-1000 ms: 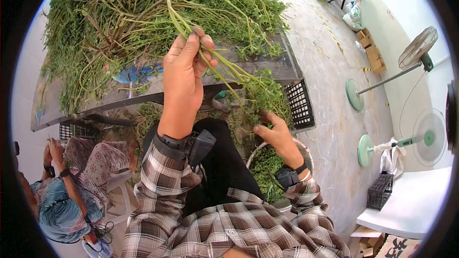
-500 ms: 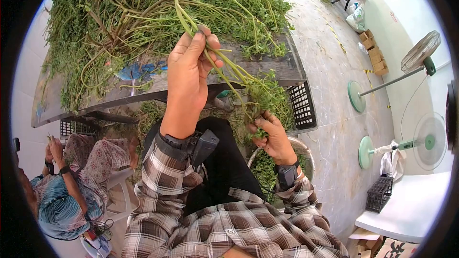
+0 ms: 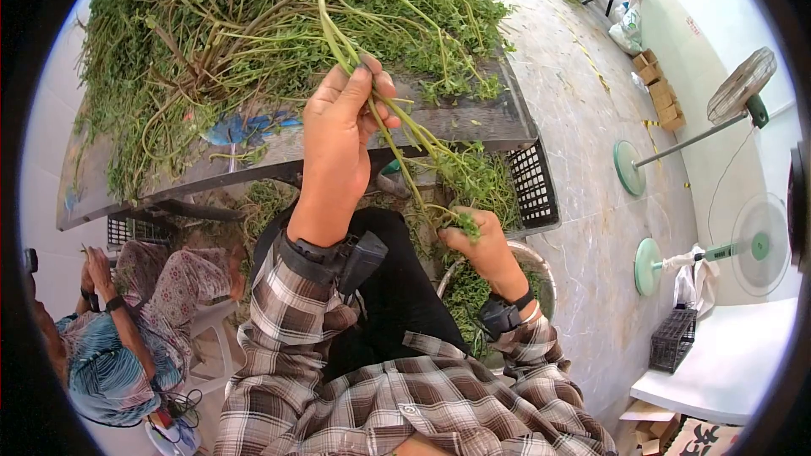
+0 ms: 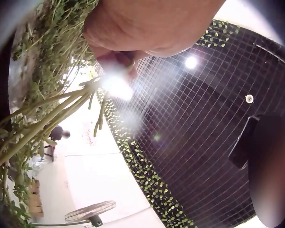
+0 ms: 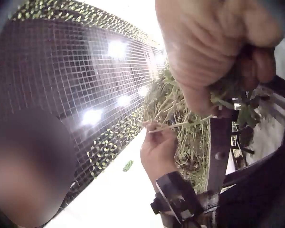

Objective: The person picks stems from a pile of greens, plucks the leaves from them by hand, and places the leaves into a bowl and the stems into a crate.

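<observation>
My left hand grips a small bunch of long green stems over the table's near edge, thumb pressed on them. The stems run down and right toward my right hand, which pinches a leafy sprig at their lower end. Seen from the right wrist, green leaves poke out below the curled fingers, while the left hand holds a stem farther off. In the left wrist view, cut stem ends fan out below the hand, partly lost in glare.
A large heap of leafy stems covers much of the dark table. Below my right hand stands a round basket of picked greens; a black crate sits under the table corner. Another person sits at left. Fans stand at right.
My right hand has closed its fingers on the leafy end and shifted slightly, the sprig now showing at its fingertips. My left hand, still holding the stems, has drifted a little right and down.
</observation>
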Action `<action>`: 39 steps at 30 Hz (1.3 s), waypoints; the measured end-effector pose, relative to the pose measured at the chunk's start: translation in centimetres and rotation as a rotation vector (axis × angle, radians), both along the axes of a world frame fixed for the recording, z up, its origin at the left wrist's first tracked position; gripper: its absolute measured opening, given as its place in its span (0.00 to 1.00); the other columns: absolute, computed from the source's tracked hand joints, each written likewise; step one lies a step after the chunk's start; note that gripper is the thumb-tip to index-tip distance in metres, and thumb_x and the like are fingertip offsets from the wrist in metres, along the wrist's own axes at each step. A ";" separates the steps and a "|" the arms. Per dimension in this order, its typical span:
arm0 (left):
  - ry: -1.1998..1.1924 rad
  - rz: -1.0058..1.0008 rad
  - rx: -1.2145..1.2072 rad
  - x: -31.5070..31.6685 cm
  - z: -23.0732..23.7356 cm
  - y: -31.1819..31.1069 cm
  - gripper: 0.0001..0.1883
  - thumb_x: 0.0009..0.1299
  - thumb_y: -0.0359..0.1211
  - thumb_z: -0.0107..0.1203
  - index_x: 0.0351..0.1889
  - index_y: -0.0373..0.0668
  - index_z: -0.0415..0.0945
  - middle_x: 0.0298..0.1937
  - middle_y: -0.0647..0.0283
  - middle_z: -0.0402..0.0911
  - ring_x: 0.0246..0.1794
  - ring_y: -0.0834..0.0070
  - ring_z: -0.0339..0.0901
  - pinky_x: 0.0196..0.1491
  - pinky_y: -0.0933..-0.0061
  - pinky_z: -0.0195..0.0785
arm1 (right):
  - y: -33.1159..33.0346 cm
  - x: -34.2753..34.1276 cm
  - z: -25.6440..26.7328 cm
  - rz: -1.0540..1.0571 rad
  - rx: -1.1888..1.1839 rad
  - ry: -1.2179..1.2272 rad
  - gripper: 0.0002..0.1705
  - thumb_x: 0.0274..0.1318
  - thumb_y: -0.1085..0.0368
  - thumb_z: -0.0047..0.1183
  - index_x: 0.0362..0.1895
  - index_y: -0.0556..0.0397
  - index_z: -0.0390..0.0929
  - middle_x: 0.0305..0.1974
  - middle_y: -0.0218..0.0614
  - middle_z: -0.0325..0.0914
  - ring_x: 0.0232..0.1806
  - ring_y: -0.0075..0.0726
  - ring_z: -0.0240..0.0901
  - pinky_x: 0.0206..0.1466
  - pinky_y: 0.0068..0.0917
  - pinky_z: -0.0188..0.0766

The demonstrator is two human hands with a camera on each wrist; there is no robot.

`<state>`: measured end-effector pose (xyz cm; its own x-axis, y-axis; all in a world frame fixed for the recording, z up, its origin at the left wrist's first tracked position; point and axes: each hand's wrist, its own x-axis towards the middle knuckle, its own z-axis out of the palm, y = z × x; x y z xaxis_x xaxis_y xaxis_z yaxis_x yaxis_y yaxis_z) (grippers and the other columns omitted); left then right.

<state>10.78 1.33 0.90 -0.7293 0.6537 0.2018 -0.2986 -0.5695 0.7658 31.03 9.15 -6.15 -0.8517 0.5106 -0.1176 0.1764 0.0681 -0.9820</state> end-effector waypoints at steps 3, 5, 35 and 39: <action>-0.002 -0.051 -0.033 1.0 -0.1 0.1 0.08 0.72 0.34 0.45 0.42 0.41 0.72 0.31 0.68 0.75 0.25 0.84 0.70 0.30 0.82 0.68 | 0.4 0.0 -0.3 0.008 0.419 -0.022 0.12 0.41 0.67 0.57 0.31 0.61 0.75 0.24 0.44 0.75 0.27 0.43 0.72 0.31 0.30 0.67; 0.016 -0.064 -0.057 1.5 -0.2 0.3 0.08 0.72 0.34 0.45 0.42 0.41 0.72 0.31 0.68 0.75 0.25 0.84 0.69 0.30 0.82 0.68 | 0.6 -0.2 0.0 -0.010 0.696 0.027 0.13 0.37 0.67 0.58 0.29 0.62 0.74 0.26 0.54 0.71 0.29 0.58 0.69 0.32 0.35 0.67; 0.100 0.075 -0.080 1.1 0.6 -0.7 0.08 0.72 0.36 0.45 0.40 0.45 0.72 0.29 0.70 0.73 0.21 0.90 0.60 0.21 0.87 0.57 | 7.8 8.4 -13.8 -0.164 0.542 -0.456 0.13 0.44 0.63 0.47 0.20 0.63 0.69 0.23 0.56 0.69 0.29 0.62 0.67 0.34 0.47 0.63; 0.050 0.029 -0.069 1.3 0.4 -0.6 0.08 0.72 0.36 0.46 0.41 0.44 0.72 0.29 0.70 0.74 0.21 0.89 0.61 0.21 0.86 0.58 | 12.1 8.9 -12.3 -0.467 0.752 -0.418 0.14 0.50 0.60 0.49 0.27 0.60 0.71 0.25 0.54 0.72 0.31 0.59 0.70 0.34 0.44 0.64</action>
<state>12.10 0.77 1.31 -0.7381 0.6462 0.1939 -0.2434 -0.5231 0.8168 39.92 21.22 -18.41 -0.5088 0.8510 0.1300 0.6686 0.4857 -0.5631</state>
